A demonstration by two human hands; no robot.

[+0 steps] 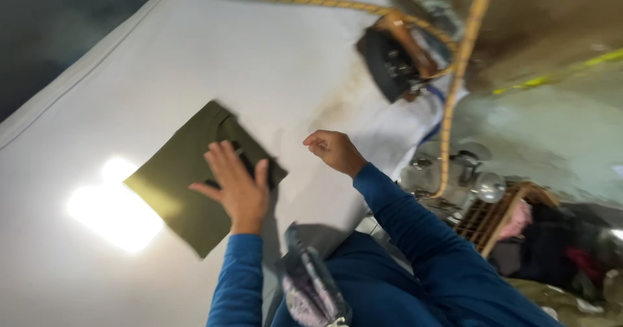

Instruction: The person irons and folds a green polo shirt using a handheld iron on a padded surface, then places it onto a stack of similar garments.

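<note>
Left hand (235,185) is down flat on the folded olive-green cloth (188,184), fingers spread wide and palm pressed to its near corner, so the grip is released, nothing pinched or clutched. The cloth lies as a neat rectangle on the white padded counter (214,48), set at a slant to the counter's edge, and a bright patch of light glares on the cover just beside the cloth's far-left corner.

Right hand (332,149) is off the cloth, hovering above the bare white cover well to the side of it, fingers curled in toward the palm in a loose fist. It looks clenched on nothing; no thing shows between the fingers. Both arms wear blue sleeves.

Up at the counter's far end sits a dark iron (392,61) with a brown wooden handle, resting on a scorched, browned patch of the cover. A yellow braided cord (454,74) runs across the top of the view and drops down past the iron. Close to the person's body, between the two arms, a clear plastic spray bottle (311,288) pokes up, blurred. Off the counter's right side there is a wooden crate (493,216) and some shiny metal pieces, too blurred to tell apart.
</note>
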